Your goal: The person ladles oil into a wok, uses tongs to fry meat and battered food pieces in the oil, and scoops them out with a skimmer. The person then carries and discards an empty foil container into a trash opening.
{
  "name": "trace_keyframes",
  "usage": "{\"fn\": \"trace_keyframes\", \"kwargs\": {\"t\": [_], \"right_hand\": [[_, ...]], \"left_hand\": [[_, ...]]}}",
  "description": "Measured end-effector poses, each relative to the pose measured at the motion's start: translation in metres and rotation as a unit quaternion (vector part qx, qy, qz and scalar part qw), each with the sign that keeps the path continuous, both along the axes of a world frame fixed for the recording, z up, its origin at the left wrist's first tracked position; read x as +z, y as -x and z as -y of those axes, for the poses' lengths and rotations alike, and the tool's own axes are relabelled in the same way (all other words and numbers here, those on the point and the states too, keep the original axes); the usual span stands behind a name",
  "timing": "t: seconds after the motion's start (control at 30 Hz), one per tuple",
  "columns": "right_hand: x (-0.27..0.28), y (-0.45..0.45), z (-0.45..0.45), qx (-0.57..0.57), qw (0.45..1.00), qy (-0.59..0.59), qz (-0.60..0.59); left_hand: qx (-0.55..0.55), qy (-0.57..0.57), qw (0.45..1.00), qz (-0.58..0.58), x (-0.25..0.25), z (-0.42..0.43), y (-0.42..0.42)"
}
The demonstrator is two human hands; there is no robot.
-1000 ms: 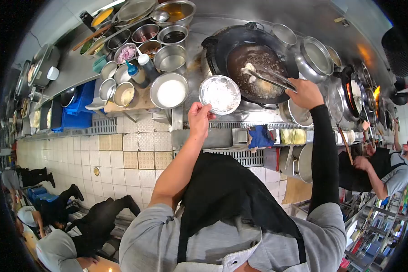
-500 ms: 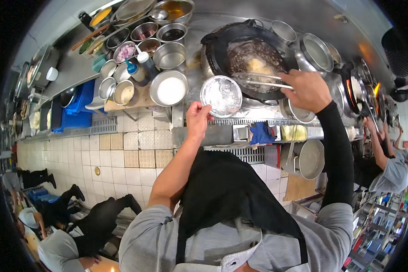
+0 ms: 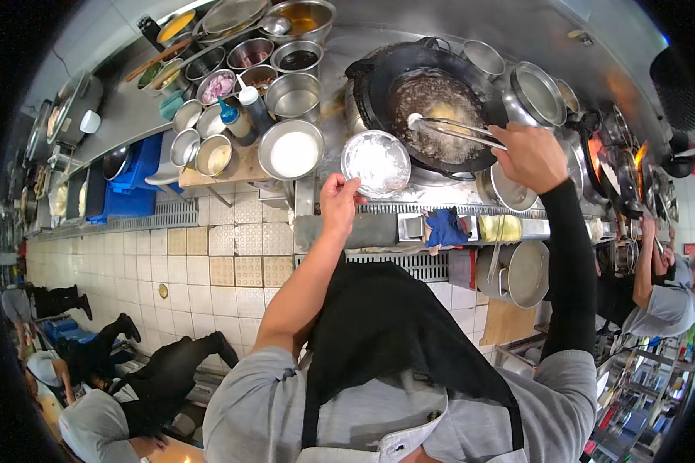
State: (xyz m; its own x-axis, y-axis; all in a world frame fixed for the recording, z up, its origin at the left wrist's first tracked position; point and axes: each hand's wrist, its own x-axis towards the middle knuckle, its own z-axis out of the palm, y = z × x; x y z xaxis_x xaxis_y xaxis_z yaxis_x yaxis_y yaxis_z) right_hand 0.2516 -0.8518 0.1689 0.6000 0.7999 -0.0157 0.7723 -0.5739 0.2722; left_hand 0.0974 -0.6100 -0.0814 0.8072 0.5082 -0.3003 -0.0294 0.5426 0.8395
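Note:
My right hand (image 3: pixel 531 158) is closed around metal tongs (image 3: pixel 463 131), which reach left over a black wok (image 3: pixel 374 96). A small whitish lump (image 3: pixel 415 120) shows at the tips of the tongs. Dark oil (image 3: pixel 418 86) bubbles in the wok, and a pale golden piece (image 3: pixel 442 113) lies in it, partly behind the tongs. With fingers and thumb, my left hand (image 3: pixel 338 202) grips the rim of a round metal bowl (image 3: pixel 376 163) dusted with white powder. That bowl is at the wok's front left edge.
Left of the wok stand a bowl of white powder (image 3: pixel 293 154), squeeze bottles (image 3: pixel 237 119) and several ingredient bowls. Metal pots (image 3: pixel 539 92) sit to the right, with flames (image 3: pixel 639 157) beyond. A co-worker (image 3: pixel 664 289) is at the far right; other people (image 3: pixel 100 417) work at lower left.
The tongs' arms have come closer together, and a whitish lump now shows at their tips. My right hand has shifted slightly. My left hand and its bowl stay nearly in place.

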Motion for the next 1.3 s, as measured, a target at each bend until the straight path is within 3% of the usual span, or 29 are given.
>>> {"fn": "trace_keyframes", "kwargs": {"t": [0.17, 0.27, 0.37, 0.5, 0.6, 0.7, 0.87, 1.0, 1.13, 1.3], "right_hand": [[-0.093, -0.056, 0.030, -0.086, 0.993, 0.071, -0.025], [-0.086, -0.052, 0.026, -0.147, 0.987, 0.058, -0.025], [-0.043, -0.029, 0.018, -0.138, 0.989, -0.037, 0.022], [-0.003, 0.016, -0.002, -0.026, 0.996, -0.049, -0.072], [-0.015, 0.042, -0.016, 0.053, 0.990, -0.042, -0.122], [-0.028, 0.053, -0.031, 0.035, 0.991, 0.002, -0.127], [0.003, 0.058, -0.020, 0.028, 0.992, -0.079, -0.093], [-0.008, 0.046, -0.015, 0.033, 0.995, -0.030, -0.085], [-0.010, 0.032, -0.007, -0.020, 0.994, -0.089, -0.067], [-0.067, -0.028, 0.003, -0.126, 0.989, 0.039, -0.064]], "left_hand": [[-0.001, 0.015, 1.000, 0.007, 0.002, -0.004, 0.005], [-0.004, 0.017, 1.000, 0.009, 0.004, -0.007, 0.007], [0.003, 0.035, 0.999, 0.017, 0.004, -0.005, 0.005], [0.017, 0.056, 0.998, 0.036, 0.004, 0.002, -0.001], [0.022, 0.066, 0.996, 0.047, 0.005, 0.010, -0.007], [0.025, 0.076, 0.995, 0.064, 0.004, 0.012, -0.011], [0.035, 0.079, 0.994, 0.067, 0.002, 0.008, -0.011], [0.024, 0.082, 0.995, 0.054, 0.006, 0.009, -0.012], [0.029, 0.088, 0.995, 0.029, 0.014, 0.011, -0.013], [0.034, 0.099, 0.993, 0.052, 0.007, 0.006, -0.008]]}}
